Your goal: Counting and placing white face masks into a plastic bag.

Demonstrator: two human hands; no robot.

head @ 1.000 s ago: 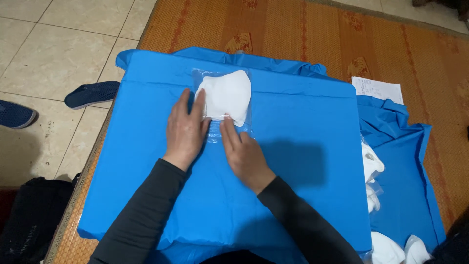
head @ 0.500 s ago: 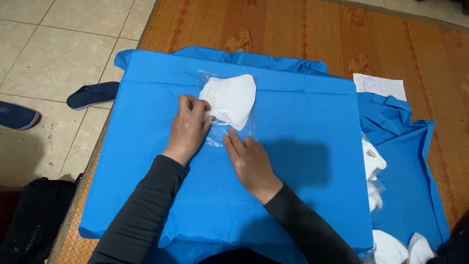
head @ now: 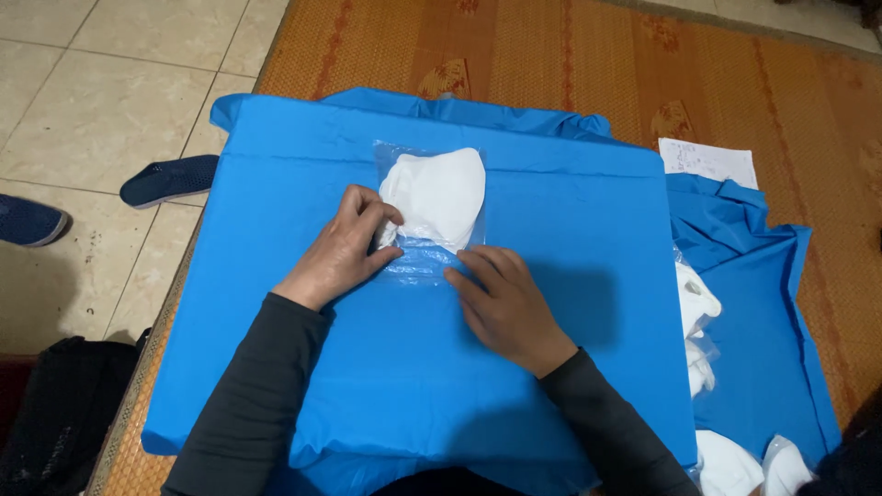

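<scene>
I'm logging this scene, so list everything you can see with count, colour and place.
white mask: one, white, inside the clear bag, centre of the cloth
clear bag: one, transparent, flat on the cloth
blue cloth: one large sheet, blue, over the work surface
more masks: several, white, right edge
paper sheet: one, white, upper right
woven mat: one, orange-brown, under everything
shoes: two, dark blue, on the tiled floor, left
black bag: one, lower left
left hand: gripping the mask's left edge
right hand: flat on the bag's lower edge
</scene>
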